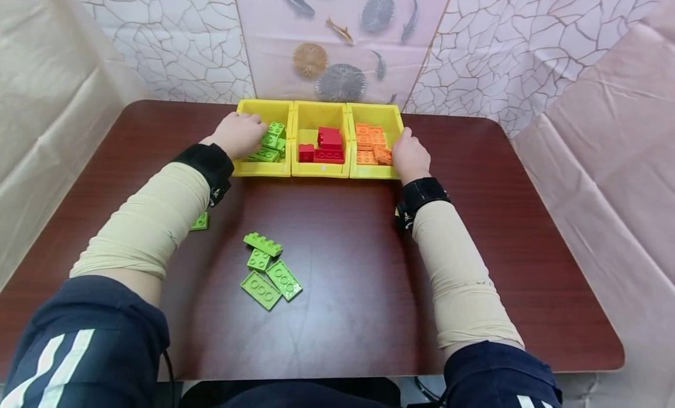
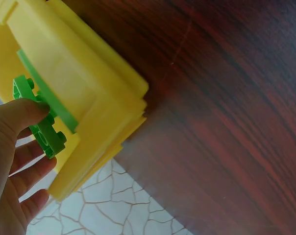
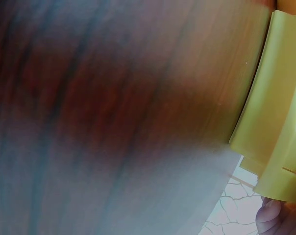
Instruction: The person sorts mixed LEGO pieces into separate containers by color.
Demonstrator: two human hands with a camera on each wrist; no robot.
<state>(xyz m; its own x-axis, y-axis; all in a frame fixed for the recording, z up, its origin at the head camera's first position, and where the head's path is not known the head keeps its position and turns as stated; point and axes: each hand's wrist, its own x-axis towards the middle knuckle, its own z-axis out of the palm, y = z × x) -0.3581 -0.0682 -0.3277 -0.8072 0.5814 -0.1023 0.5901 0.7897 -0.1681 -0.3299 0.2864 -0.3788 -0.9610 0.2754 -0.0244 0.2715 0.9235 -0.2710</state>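
In the left wrist view, a studded green toy brick (image 2: 51, 138) is pinched between the thumb and fingers of my left hand (image 1: 239, 135). That hand is over the left yellow bin (image 1: 262, 169), where more green bricks (image 1: 271, 141) lie. My right hand (image 1: 411, 156) grips the outer side wall of the right yellow bin (image 1: 374, 172), which contains orange bricks (image 1: 369, 136); much of this hand is outside the right wrist view. Between them, the middle yellow bin (image 1: 320, 169) contains red bricks (image 1: 329, 139).
Several loose green bricks (image 1: 261, 291) lie on the brown table (image 1: 343, 332), nearer the front. Another green brick (image 1: 200, 221) is partly hidden by the left forearm. Behind the bins hangs a patterned cloth (image 1: 343, 44).
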